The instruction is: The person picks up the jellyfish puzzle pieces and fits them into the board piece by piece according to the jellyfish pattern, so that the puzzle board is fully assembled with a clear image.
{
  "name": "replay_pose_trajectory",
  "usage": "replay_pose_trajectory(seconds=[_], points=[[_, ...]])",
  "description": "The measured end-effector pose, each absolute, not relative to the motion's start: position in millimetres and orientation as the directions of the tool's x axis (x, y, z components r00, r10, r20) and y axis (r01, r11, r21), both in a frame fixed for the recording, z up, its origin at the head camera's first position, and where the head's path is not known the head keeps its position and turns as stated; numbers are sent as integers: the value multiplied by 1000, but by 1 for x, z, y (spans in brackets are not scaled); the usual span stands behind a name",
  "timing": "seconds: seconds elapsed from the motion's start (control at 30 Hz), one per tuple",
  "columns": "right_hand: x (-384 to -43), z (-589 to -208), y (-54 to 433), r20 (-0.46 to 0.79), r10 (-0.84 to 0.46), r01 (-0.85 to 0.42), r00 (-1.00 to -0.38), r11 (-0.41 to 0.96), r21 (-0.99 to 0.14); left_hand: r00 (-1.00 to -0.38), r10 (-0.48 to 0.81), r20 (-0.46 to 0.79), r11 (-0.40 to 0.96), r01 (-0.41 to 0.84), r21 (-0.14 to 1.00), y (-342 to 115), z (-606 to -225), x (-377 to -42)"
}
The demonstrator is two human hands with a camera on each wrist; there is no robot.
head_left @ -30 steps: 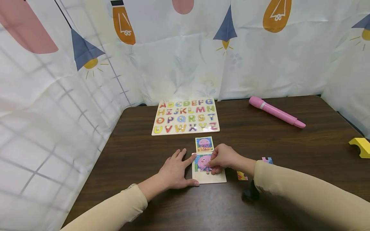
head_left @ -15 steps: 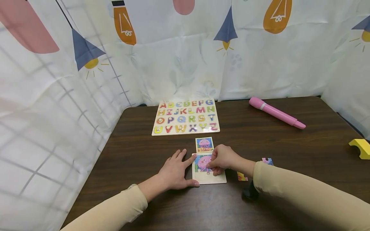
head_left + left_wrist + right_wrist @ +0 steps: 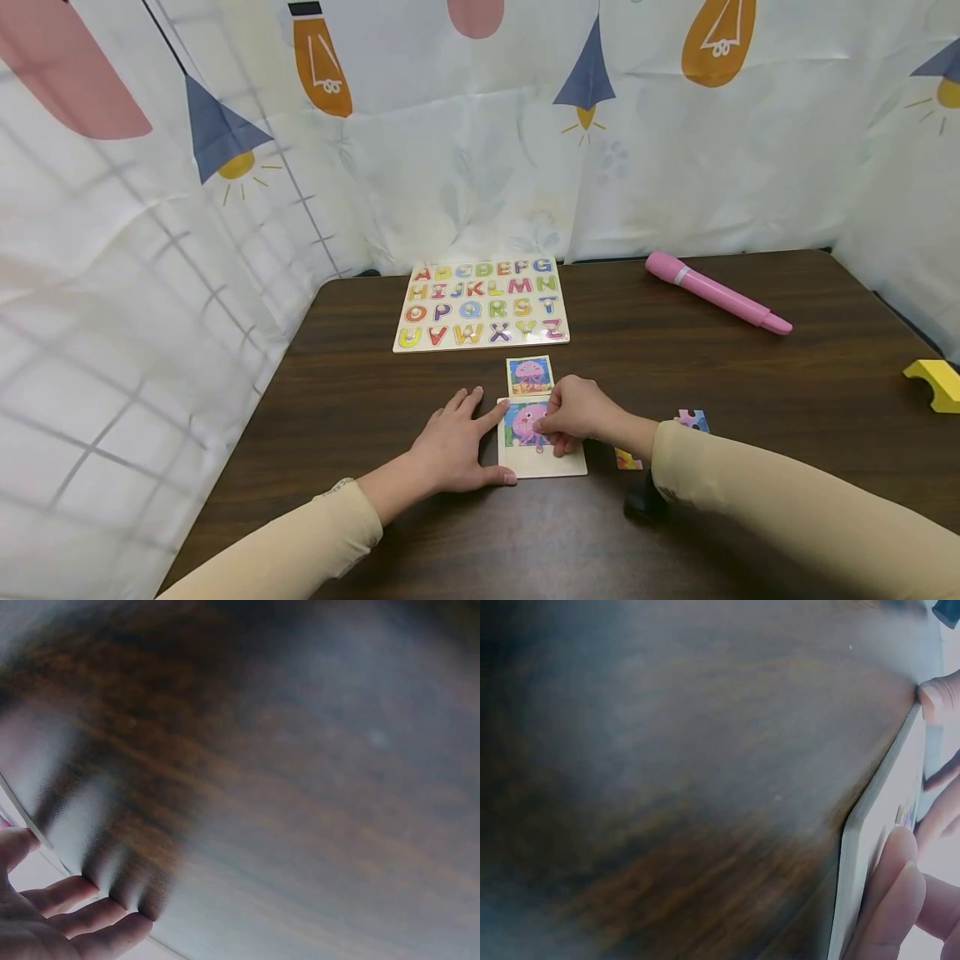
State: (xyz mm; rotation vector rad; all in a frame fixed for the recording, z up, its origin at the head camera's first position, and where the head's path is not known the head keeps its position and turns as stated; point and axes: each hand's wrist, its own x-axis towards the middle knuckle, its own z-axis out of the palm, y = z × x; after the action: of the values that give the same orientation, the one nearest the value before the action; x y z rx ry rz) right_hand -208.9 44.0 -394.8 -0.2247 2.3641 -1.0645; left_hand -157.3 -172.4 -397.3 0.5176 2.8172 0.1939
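- One left hand [image 3: 453,446], fingers spread and straight, forefinger at the far-left corner and thumb at the near-left corner of a thin, pale wooden puzzle tray [image 3: 543,465].
- One right hand [image 3: 585,412], reaching over the tray from the right, thumb and forefinger bent and pinching one small pink jigsaw piece [image 3: 539,447] at the lower edge of the partly filled picture; the fingers hide much of that piece.
- The two hands are apart, one on either side of the same tray. It lies flat on one dark brown wood-grain table [image 3: 450,550], its far part filled with a pink jellyfish on blue, its near part bare pale wood.
- One small square jellyfish picture card [image 3: 529,375], just beyond the tray's far edge.
- At least two loose pieces right of the tray: one pink-and-blue piece [image 3: 693,419] and one yellow-and-orange piece [image 3: 627,459]. The right sleeve [image 3: 780,492] partly covers that area, so the full count cannot be told.
- One pale alphabet board [image 3: 483,302], its 26 coloured letters in four rows.
- One pink pen-shaped object [image 3: 716,293], lying slantwise.
- One yellow arched block [image 3: 937,383], far right.
- One white lamp-printed curtain [image 3: 465,167] behind.
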Motion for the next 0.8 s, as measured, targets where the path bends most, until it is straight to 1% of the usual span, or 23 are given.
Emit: replay_pose_trajectory(seconds=[0.3,0.6,0.8], points=[[-206,-391,47,-395,-370,43,-841,682,-730,-897,368,-244,927,331,178,-172,-396,-157],[-203,-389,46,-346,-373,-9,-861,691,-723,-900,370,-229,925,335,178,-171,-394,-156],[-203,-387,52,-360,-389,22,-848,652,-758,-901,369,-230,925,332,186,-172,-395,-155]])
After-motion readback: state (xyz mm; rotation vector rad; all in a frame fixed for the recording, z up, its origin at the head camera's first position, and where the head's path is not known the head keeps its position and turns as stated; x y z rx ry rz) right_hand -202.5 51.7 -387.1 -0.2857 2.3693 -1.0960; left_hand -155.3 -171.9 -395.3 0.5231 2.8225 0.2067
